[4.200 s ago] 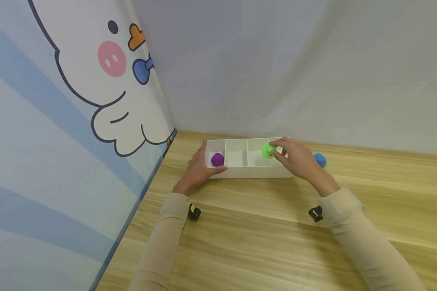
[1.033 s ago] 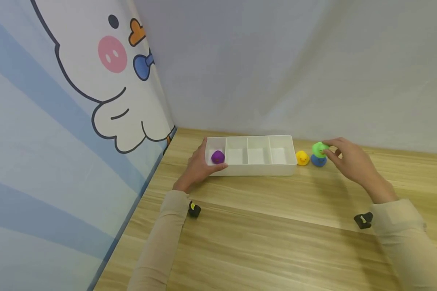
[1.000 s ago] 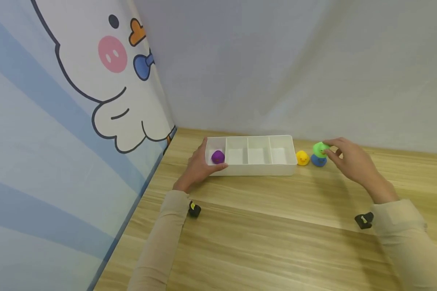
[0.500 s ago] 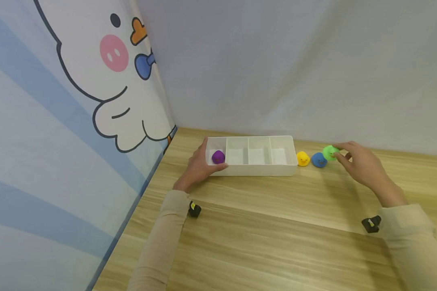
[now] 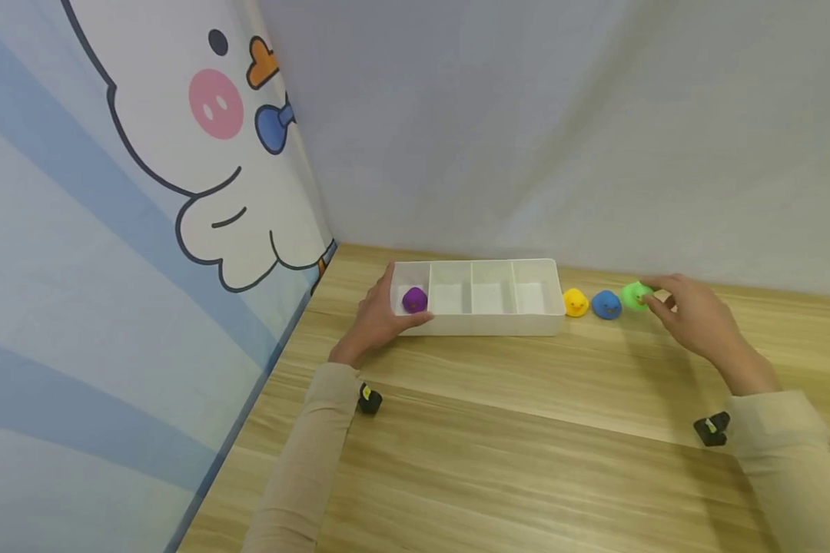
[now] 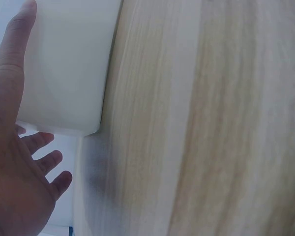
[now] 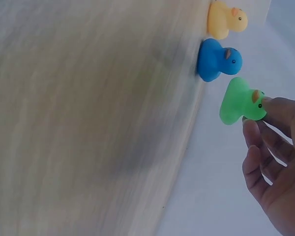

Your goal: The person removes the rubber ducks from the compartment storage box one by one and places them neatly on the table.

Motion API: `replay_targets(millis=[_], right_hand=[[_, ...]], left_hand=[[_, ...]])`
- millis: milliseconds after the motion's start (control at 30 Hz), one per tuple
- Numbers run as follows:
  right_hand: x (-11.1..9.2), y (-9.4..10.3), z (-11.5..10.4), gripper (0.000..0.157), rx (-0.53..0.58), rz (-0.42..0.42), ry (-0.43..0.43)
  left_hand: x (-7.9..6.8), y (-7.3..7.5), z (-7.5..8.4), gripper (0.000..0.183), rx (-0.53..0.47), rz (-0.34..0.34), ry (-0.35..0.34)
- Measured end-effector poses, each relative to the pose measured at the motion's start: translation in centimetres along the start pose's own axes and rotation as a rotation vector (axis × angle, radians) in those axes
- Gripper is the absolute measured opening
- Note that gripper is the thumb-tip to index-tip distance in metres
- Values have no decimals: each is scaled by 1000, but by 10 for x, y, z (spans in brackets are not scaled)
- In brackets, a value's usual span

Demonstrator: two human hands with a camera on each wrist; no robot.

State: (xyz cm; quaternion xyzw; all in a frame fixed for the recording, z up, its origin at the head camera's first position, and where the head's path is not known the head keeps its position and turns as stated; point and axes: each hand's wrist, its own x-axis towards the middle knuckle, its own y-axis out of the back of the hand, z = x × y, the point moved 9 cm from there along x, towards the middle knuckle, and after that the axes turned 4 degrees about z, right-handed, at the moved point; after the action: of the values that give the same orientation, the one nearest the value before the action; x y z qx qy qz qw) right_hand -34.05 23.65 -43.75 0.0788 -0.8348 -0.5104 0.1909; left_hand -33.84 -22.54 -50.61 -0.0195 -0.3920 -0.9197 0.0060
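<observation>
My right hand (image 5: 695,319) pinches a green rubber duck (image 5: 636,296) by its head between thumb and fingers. In the right wrist view the green duck (image 7: 238,101) appears a little above the tabletop. Left of it a blue rubber duck (image 5: 606,305) and a yellow rubber duck (image 5: 576,303) stand in a row, beside the right end of a white four-part box (image 5: 491,325). My left hand (image 5: 376,319) grips the box's left end, thumb along the front wall. A purple rubber duck (image 5: 415,300) sits in the leftmost compartment; the other compartments hold nothing.
The wooden table (image 5: 498,445) extends in front of the box and to the right. Behind it hangs a pale grey curtain (image 5: 526,130). A cartoon-printed cloth (image 5: 145,307) borders the left edge. Dark wrist cameras (image 5: 370,399) show at both cuffs.
My right hand has carried the green duck from over the box, past the yellow and blue ducks, to the right and lower. The yellow duck has come into view. My left hand stays put.
</observation>
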Motion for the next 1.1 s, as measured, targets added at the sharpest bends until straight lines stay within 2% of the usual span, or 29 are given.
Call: replay_targets(millis=[267,867,1100], right_hand=[[-2,-10,14,41,-13,-94,-62],[-4,-23,24,41,-61,-178,-72],[-3,-24,24,40,-69,-170,-51]], left_hand=[[-1,0,0,130,-5,-3,-2],[-2,-1,1,130,-16,-19,9],[-2,1,2,132,-19,-6,-3]])
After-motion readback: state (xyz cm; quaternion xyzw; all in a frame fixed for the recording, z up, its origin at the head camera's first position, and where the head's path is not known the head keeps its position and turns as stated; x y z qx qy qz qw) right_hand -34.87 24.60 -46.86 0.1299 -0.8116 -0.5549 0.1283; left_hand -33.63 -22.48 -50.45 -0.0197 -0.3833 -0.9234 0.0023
